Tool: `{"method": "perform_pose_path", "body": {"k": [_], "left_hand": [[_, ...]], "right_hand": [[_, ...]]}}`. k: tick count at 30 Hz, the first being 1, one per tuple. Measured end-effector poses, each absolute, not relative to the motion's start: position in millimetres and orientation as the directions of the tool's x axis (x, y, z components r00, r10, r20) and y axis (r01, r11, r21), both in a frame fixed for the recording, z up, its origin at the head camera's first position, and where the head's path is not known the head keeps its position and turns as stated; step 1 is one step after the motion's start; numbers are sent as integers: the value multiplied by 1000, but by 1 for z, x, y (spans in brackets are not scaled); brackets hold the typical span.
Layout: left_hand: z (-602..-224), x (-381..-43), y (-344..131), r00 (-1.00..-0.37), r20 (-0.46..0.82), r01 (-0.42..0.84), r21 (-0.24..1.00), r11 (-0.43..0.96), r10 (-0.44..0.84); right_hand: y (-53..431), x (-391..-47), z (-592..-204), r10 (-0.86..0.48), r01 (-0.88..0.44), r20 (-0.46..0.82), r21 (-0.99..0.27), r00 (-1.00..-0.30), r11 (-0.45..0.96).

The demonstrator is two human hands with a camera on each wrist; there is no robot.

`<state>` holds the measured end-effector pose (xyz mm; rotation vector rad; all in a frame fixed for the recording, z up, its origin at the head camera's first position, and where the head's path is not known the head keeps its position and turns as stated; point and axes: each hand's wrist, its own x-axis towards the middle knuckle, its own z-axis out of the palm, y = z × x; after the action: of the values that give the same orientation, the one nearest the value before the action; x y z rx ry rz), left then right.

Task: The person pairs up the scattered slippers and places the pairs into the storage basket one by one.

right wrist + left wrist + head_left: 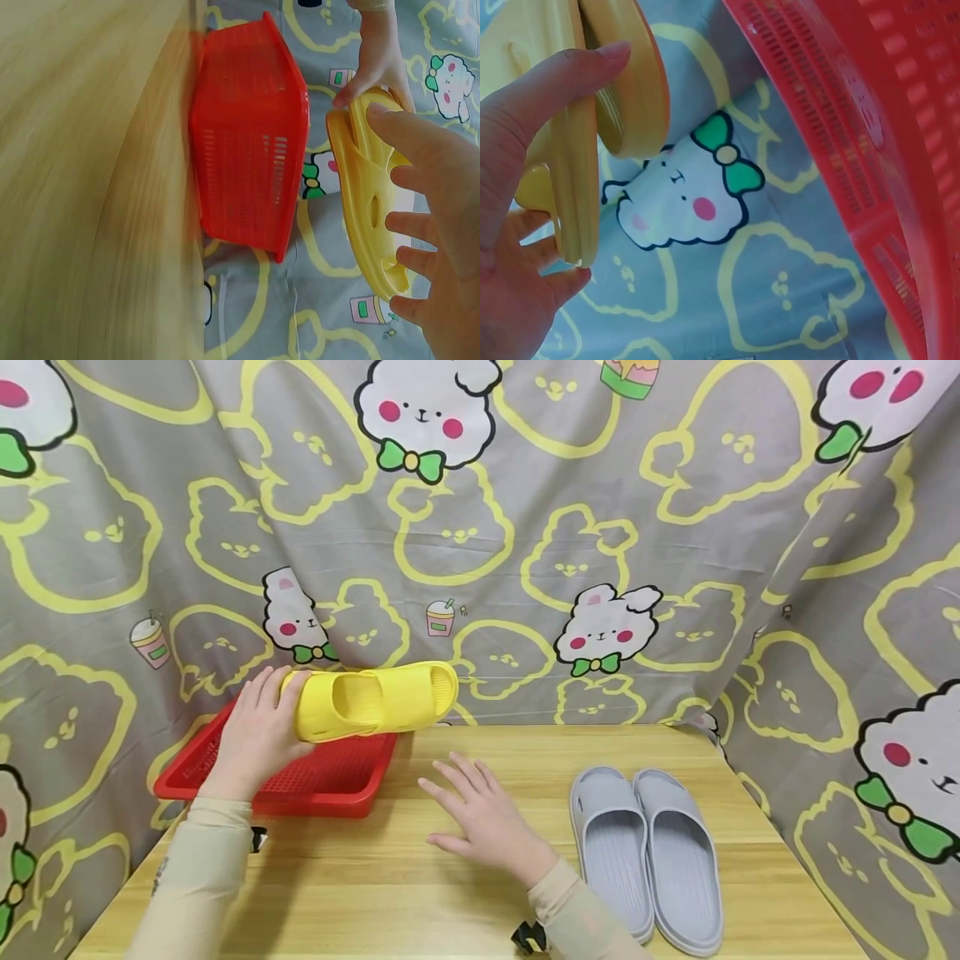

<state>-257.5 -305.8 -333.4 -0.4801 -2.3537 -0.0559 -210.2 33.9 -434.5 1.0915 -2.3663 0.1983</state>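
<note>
My left hand (258,727) grips yellow slippers (408,697) by one end and holds them up over the red basket (330,806). In the left wrist view, the thumb lies across the yellow edge (574,187) with the fingers on the other side. Two yellow layers show there, seemingly a pair pressed together, though part is hidden by the hand. My right hand (483,818) hovers above the table with its fingers spread, holding nothing. In the right wrist view its fingers overlap the slippers (364,202), but the head view shows a gap between them.
A pair of grey slippers, the left one (618,852) and the right one (686,868), lies side by side on the right of the wooden table (375,885). A grey patterned curtain (480,602) hangs behind the table and along its sides.
</note>
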Motion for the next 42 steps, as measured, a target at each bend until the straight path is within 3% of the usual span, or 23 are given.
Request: {"method": "perform_pose_path", "body": {"k": [9,17,22,32,42], "left_hand": [[-331,-264,-322,-648,673,355,-148,923,357],[-325,-270,-334,-616,691,379,-162,911,379],[-321,-271,-340,-630,680,371,-161,915,375],[-318,-275,-355,-640,672,358,-168,918,372],[-318,-277,-368,-682,638,339,-157,927,358]], "right_hand": [[16,-209,-433,-696,-747,438,79,-569,660],[4,-212,-431,-726,-768,411,93,-551,634],[-4,-215,-428,-757,-789,341,69,-557,611],[-20,-230,-424,-815,-838,285,66,-505,542],[-32,-245,-415,-828,-835,146,28,-541,550]]}}
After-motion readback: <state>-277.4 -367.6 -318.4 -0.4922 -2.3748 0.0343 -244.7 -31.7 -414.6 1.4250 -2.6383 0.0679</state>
